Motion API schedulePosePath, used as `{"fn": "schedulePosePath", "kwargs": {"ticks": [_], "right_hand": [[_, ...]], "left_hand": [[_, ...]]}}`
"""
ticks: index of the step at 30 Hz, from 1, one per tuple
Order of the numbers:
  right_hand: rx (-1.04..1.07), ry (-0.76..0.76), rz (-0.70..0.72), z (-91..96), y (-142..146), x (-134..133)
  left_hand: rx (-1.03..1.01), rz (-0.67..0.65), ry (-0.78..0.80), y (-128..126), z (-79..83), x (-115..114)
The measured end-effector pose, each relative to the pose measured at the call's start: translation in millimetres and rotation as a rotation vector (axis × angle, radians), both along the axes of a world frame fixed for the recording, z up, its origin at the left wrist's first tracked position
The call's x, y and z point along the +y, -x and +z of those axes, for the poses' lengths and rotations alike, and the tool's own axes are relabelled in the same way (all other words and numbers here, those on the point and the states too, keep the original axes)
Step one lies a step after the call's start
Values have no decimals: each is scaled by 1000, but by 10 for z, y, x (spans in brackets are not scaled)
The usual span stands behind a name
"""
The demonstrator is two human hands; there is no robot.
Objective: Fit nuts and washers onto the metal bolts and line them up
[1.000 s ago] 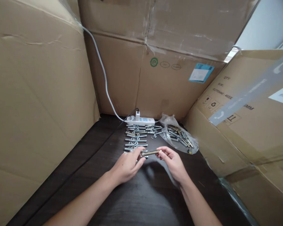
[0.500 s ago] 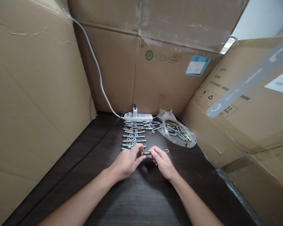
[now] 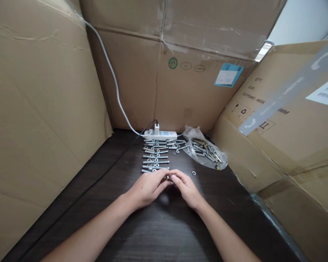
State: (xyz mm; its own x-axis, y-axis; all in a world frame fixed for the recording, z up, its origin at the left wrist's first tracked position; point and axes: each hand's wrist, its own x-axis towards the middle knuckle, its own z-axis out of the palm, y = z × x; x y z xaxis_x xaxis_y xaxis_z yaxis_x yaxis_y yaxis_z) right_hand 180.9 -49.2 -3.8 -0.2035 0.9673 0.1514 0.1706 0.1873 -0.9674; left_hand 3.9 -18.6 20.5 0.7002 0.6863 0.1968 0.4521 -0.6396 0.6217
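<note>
My left hand (image 3: 149,186) and my right hand (image 3: 186,187) meet at the middle of the table, fingers curled around a brass-coloured bolt (image 3: 168,177). Only a small part of it shows between the fingertips; the rest is hidden. Just beyond the hands, silver bolts (image 3: 156,162) lie sideways in a column of rows, with nuts and washers (image 3: 156,165) among them. A loose washer (image 3: 194,173) rests to the right of my right hand. Another small ring is partly hidden behind that hand's fingers.
A clear plastic bag (image 3: 205,149) of bolts lies at the back right. Behind the rows stands a white power strip (image 3: 164,135) with a plug and a black cable (image 3: 109,168). Cardboard walls (image 3: 131,80) enclose the dark table (image 3: 158,233) at the back and sides.
My right hand has moved left, closing up to my left hand. The bolt's shaft, visible between them before, is now mostly covered by fingers.
</note>
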Motion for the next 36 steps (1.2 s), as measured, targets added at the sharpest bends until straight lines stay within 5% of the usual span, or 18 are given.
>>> {"fn": "schedulePosePath", "kwargs": {"ticks": [18, 29, 33, 36], "right_hand": [[-56, -62, -212, -45, 13, -25], [-134, -117, -214, 2, 68, -73], [-78, -83, -236, 22, 48, -57], [-49, -60, -255, 15, 4, -32]], "left_hand": [[16, 13, 33, -19, 0, -32], [-47, 48, -5, -38, -155, 0], [-204, 171, -87, -14, -93, -36], [-328, 130, -158, -6, -71, -66]]}}
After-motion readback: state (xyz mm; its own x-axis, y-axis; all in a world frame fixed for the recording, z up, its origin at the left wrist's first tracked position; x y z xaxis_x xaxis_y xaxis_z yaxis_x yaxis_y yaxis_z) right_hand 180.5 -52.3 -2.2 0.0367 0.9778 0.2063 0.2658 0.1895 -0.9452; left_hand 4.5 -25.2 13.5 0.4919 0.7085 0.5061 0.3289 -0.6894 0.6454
